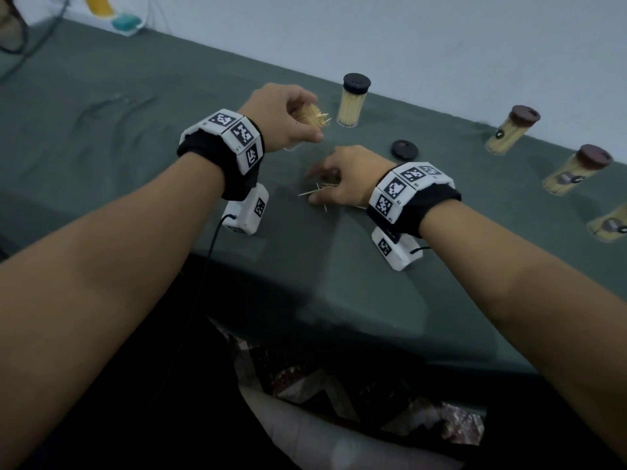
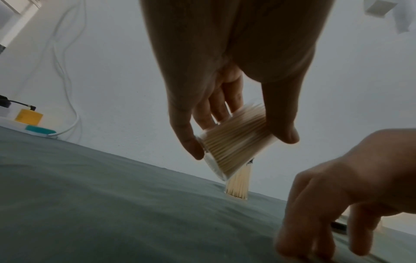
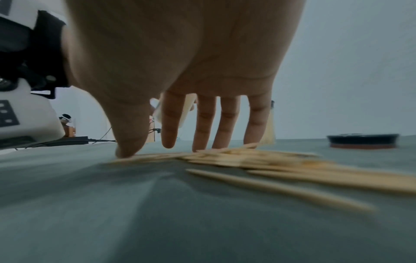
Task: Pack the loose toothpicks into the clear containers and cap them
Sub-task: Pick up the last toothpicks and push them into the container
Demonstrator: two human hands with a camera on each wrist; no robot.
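My left hand (image 1: 310, 128) (image 2: 241, 143) grips a clear container (image 1: 309, 117) (image 2: 234, 144) stuffed with toothpicks. It holds it tilted above the green cloth, with no cap on it. My right hand (image 1: 312, 186) (image 3: 162, 150) lies low over a small pile of loose toothpicks (image 1: 320, 192) (image 3: 258, 158). Its fingers (image 3: 202, 124) are straight and spread, and the thumb tip and fingertips touch the sticks. A loose black cap (image 1: 404, 149) (image 3: 362, 141) lies flat just behind the right hand. A full container with a black cap (image 1: 353, 100) (image 2: 238, 185) stands upright beside the left hand.
Three filled containers lie tilted at the right: two show brown caps (image 1: 510, 130) (image 1: 576, 171), the third (image 1: 607, 225) is cut off by the frame edge. The green table cloth (image 1: 135, 130) meets a wall at the back. A power strip with cables (image 1: 125, 23) (image 2: 38, 129) sits at the back left.
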